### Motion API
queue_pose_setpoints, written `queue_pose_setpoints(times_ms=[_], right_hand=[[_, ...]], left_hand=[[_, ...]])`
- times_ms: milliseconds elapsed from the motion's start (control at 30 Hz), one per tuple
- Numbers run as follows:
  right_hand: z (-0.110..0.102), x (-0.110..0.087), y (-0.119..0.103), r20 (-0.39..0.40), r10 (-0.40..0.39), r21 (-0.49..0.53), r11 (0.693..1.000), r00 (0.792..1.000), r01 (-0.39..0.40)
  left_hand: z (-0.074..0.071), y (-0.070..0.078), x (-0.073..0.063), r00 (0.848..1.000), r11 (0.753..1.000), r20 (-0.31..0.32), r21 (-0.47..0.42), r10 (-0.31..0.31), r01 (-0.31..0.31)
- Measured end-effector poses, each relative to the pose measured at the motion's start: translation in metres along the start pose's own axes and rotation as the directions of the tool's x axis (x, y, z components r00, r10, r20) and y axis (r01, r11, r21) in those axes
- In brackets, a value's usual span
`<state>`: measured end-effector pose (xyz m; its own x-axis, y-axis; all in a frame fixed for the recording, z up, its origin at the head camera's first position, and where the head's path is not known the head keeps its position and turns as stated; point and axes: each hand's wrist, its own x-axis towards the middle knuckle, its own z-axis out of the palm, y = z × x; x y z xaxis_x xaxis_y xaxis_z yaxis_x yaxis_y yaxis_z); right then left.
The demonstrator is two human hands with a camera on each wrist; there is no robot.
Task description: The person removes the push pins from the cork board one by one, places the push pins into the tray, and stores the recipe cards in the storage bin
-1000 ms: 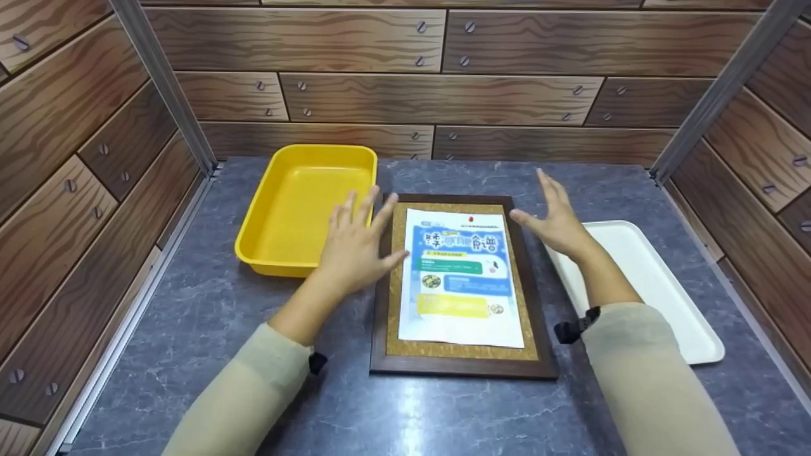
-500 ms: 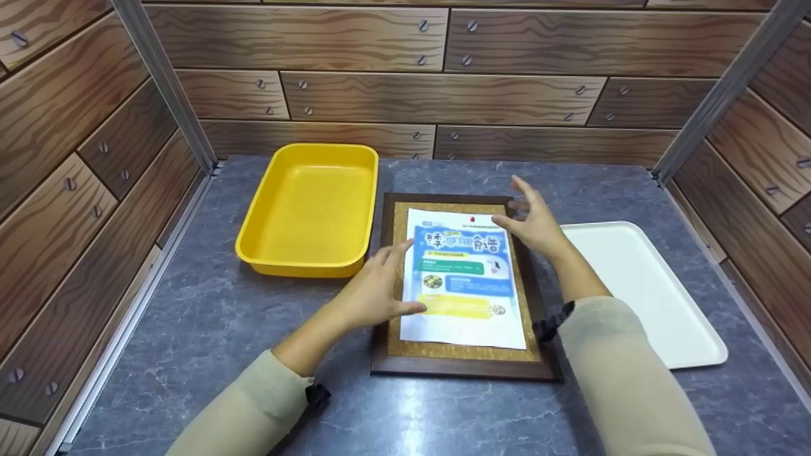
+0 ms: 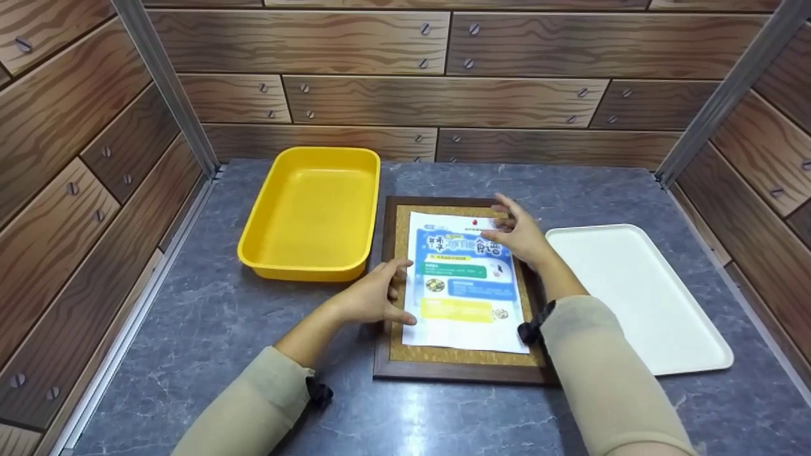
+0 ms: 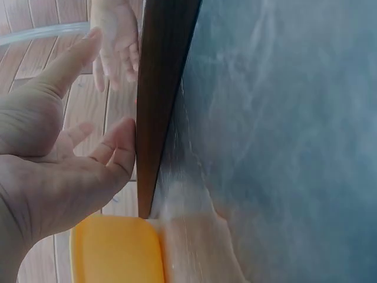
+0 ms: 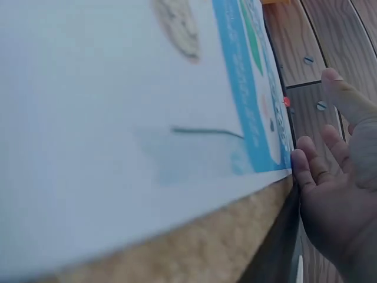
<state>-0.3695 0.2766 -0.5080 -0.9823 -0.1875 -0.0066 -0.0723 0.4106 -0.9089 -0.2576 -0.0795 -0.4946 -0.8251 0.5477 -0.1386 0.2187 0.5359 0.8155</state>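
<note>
A dark-framed cork board (image 3: pixel 462 372) lies flat on the table, bearing a printed sheet of paper (image 3: pixel 466 335) with blue, green and yellow blocks. One red pushpin (image 3: pixel 475 222) holds the sheet near its top edge. My left hand (image 3: pixel 367 296) hovers at the board's left side, thumb and fingers spread apart and lightly bent; in the left wrist view its fingertips are right at the frame (image 4: pixel 162 88). Over the sheet's upper right corner is my right hand (image 3: pixel 524 239), its thumb pointing toward the pushpin and its fingers relaxed. Neither hand grasps anything.
A yellow tray (image 3: pixel 303 266) stands at the left, just beyond my left hand. To the right lies a shallow white tray (image 3: pixel 640 297), partly behind my right forearm. Wood-patterned walls (image 3: pixel 367 98) enclose the grey marbled table (image 3: pixel 209 304) on three sides.
My left hand has come down and toward me, from beside the yellow tray to the board's left edge. My right hand has shifted left and slightly nearer, over the sheet's corner.
</note>
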Motion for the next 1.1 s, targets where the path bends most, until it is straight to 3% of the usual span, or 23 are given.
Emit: queue_pose_setpoints(times_ms=[300, 567, 867, 1100], right_hand=[[0.008, 0.010, 0.005, 0.014, -0.007, -0.143, 0.990, 1.000, 0.009], [0.012, 0.017, 0.004, -0.027, 0.002, -0.255, 0.967, 1.000, -0.009], [0.018, 0.023, 0.001, -0.101, 0.004, -0.336, 0.941, 0.995, -0.038], [0.020, 0.026, -0.002, -0.108, 0.009, -0.393, 0.918, 0.994, -0.051]], left_hand=[[-0.006, -0.004, 0.005, 0.998, 0.992, 0.048, 0.121, -0.037, 0.031], [-0.005, -0.003, 0.008, 0.996, 0.975, 0.076, 0.217, -0.056, 0.039], [-0.001, -0.003, 0.008, 0.997, 0.975, 0.052, 0.217, -0.052, 0.040], [-0.002, -0.005, 0.010, 0.997, 0.983, 0.068, 0.182, -0.026, 0.013]])
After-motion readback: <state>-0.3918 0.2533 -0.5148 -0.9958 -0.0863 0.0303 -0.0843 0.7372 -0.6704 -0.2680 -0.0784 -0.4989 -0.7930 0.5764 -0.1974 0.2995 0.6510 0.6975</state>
